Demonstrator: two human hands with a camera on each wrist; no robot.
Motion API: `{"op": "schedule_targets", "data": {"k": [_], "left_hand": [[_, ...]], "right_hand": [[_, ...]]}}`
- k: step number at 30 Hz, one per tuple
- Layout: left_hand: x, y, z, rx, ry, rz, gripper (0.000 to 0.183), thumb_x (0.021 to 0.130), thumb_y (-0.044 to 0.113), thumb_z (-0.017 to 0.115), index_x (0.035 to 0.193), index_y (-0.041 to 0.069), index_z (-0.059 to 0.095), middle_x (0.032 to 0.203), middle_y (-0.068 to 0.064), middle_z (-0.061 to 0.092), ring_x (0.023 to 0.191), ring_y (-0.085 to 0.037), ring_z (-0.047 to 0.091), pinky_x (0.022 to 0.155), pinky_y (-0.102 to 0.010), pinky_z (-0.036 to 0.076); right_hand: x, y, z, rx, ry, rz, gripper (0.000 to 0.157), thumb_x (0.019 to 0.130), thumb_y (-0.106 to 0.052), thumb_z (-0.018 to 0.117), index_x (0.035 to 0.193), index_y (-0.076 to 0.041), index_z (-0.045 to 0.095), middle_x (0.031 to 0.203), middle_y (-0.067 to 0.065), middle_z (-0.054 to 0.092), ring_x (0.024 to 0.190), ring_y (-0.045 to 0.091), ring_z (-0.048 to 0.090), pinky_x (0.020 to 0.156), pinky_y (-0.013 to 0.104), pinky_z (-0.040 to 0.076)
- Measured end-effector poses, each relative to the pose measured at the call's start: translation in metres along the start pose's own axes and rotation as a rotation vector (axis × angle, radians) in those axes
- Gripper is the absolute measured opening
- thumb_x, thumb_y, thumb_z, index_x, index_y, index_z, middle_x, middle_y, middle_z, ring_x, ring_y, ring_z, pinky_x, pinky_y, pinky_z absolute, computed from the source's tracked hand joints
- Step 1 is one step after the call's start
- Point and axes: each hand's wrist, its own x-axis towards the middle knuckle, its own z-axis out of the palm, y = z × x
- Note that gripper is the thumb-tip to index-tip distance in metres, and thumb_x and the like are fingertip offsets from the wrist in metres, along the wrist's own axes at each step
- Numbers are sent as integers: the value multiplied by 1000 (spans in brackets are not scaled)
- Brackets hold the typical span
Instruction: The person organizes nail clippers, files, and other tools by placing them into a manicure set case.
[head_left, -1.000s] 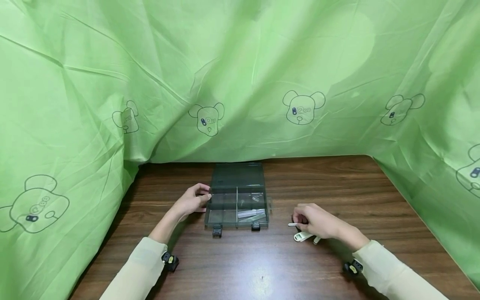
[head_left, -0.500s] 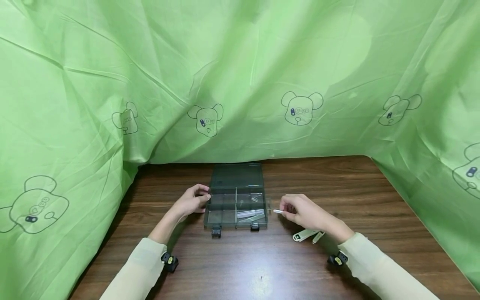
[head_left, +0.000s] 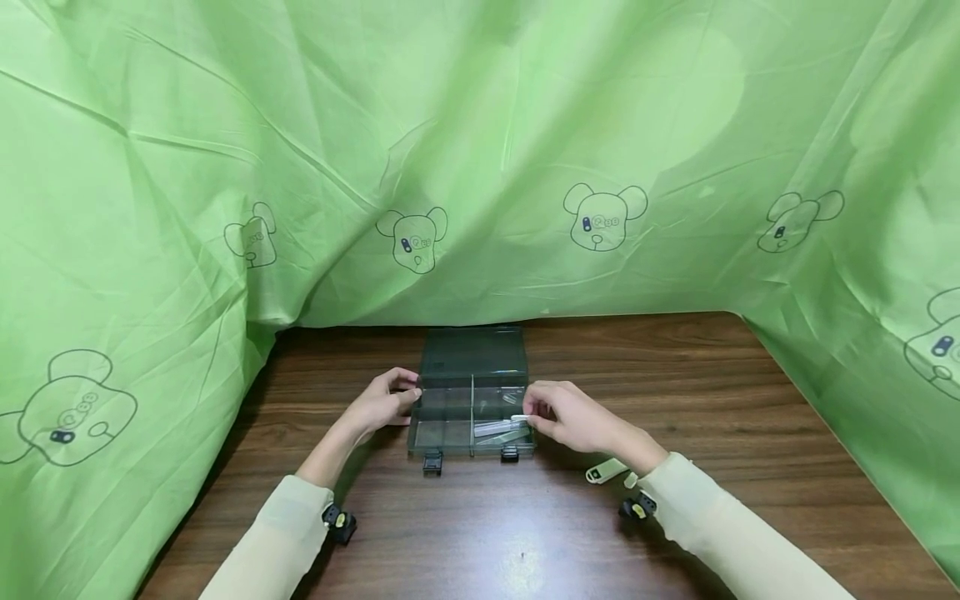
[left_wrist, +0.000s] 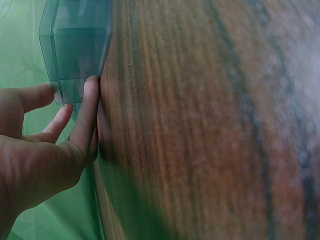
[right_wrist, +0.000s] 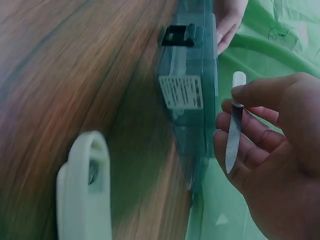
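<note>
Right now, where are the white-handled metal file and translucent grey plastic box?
White-handled metal file (right_wrist: 233,137), right wrist view: on its blade.
Translucent grey plastic box (head_left: 446,404), head view: on its bare left half.

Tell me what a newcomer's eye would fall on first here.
Probably the bright green curtain, printed with cartoon animal faces, which fills most of the head view. Next, on the wooden table, come the see-through compartment box with its lid open and the left hand touching its left side. At its right side, the right hand pinches a white-handled nail file.
</note>
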Motion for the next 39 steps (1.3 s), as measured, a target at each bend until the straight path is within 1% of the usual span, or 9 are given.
{"op": "schedule_targets", "data": {"k": [6,9,14,18,25,29,33,39], "left_hand": [[1,-1,0,-3,7,2,39,100,12,59,135,1,45,127,-18,46,104,-31,57,75,-41,60],[1,-1,0,-4,7,2,39,100,12,59,135,1,45,127,-18,46,103,-30,57,75,-41,60],[0,-1,0,-2,3,2,40,100,13,59,136,2,45,128,-18,46,102,-29,57,75,-41,60],[1,-1,0,5,2,4,39,100,13,59,136,2,45,128,-18,45,102,-29,57,75,-41,60],[2,-2,0,1,7,0,38,100,13,59,134,4,47,126,-17,46,100,-28,57,75,-41,60],[2,-3,0,-1,3,10,39,100,12,59,135,1,45,126,-18,46,100,-28,57,75,-41,60],[1,-2,0,4,-3,12,40,100,13,59,135,0,44,127,-19,46,101,-30,58,75,-42,60],[0,-1,-1,12,-1,1,39,100,13,59,135,3,46,128,-18,47,104,-30,58,77,-41,60]], "right_hand": [[14,-6,10,21,13,-50,13,91,-4,70,89,-14,62,83,-8,56,72,7,54,61,22,49],[21,-6,17,19,13,-52,15,91,-5,70,88,-17,61,82,-9,56,71,6,54,60,21,48],[28,-5,28,5,10,-64,14,91,-8,70,88,-18,61,82,-12,54,72,8,55,61,20,48],[29,-7,33,5,17,-72,13,91,-7,70,88,-17,62,82,-11,54,73,11,56,62,20,47],[31,-9,38,12,16,-56,12,90,-8,71,88,-16,63,83,-8,57,74,14,58,63,20,48],[32,-8,40,18,27,-62,12,90,-6,71,88,-15,63,84,-7,57,75,16,59,64,20,48],[31,-7,41,23,20,-52,12,90,-6,71,88,-14,63,83,-7,56,74,15,58,63,19,48],[30,-7,41,28,23,-41,12,90,-7,72,89,-15,63,83,-8,56,74,13,58,63,20,48]]}}
